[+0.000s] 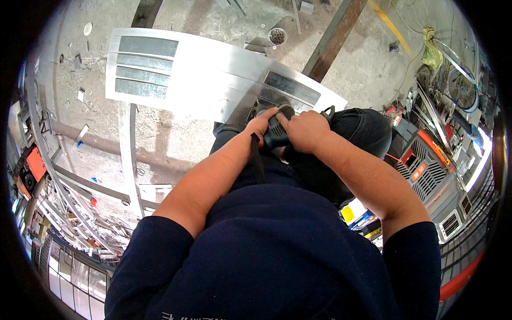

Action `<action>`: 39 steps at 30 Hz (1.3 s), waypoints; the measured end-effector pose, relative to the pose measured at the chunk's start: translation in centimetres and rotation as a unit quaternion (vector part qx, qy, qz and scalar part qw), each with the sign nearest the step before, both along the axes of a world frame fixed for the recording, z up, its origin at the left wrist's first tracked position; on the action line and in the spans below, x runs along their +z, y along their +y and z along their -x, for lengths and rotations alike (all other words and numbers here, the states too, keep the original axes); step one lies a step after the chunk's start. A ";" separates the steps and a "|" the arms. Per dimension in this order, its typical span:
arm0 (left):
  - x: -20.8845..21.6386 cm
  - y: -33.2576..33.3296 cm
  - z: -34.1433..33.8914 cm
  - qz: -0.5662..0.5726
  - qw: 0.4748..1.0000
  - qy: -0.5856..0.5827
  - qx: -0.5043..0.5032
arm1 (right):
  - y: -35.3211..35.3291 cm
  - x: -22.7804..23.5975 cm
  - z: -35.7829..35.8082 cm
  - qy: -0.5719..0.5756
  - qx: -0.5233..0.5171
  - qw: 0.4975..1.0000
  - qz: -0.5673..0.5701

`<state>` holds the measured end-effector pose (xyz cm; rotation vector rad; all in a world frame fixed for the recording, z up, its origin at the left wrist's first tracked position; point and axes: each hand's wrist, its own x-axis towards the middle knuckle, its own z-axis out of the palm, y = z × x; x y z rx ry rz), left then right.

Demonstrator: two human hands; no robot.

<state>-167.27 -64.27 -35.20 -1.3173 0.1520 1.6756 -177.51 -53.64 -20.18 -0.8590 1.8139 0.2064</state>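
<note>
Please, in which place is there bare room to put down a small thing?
The silver panel looks bare between its left dark slots and the left hand. The floor looks mostly bare between the dark beam and yellow line. Crowded: the right, around the grey-and-orange machine, and lower left, with metal scraps.

1. Grey concrete floor [368, 69], stained and strewn with scraps [81, 95]; a yellow line [389, 25] crosses it at upper right.
2. Right side: a round fan [462, 88] beyond a vented grey-and-orange machine [426, 170].
3. Bright white light [482, 160] near the right edge.
4. Lower left: cluttered metal strips [101, 229], then pale panes [80, 277] in dark framing.
5. Lower right: a red bar [461, 277].
</note>
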 end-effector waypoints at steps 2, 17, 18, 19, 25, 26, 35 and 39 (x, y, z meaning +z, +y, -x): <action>0.2 0.0 0.0 -0.002 1.000 0.006 -0.002 | 0.2 -0.2 -0.2 -0.002 0.003 1.000 0.003; 1.3 0.0 0.6 0.024 1.000 0.010 0.001 | 1.0 -0.9 -0.5 0.011 0.018 1.000 0.008; 1.2 0.0 0.5 0.025 1.000 0.009 -0.006 | 1.2 -0.9 -0.7 0.011 0.014 1.000 0.009; 1.0 0.1 0.3 0.027 1.000 0.007 -0.013 | 1.1 -0.8 -0.7 0.010 0.010 1.000 0.011; 0.9 0.2 0.0 0.005 1.000 0.028 -0.008 | 1.1 -0.4 -1.3 0.026 0.004 1.000 0.005; 1.1 0.2 0.0 0.010 0.999 0.033 -0.012 | 1.1 -0.3 -1.2 0.023 0.007 1.000 0.004; -0.2 -0.2 -0.2 0.017 0.994 0.075 -0.075 | 0.8 0.4 -1.3 0.027 -0.009 1.000 -0.002; -0.2 0.5 -0.2 0.013 0.998 0.056 -0.028 | 1.2 -0.2 -1.5 0.043 -0.004 0.999 0.018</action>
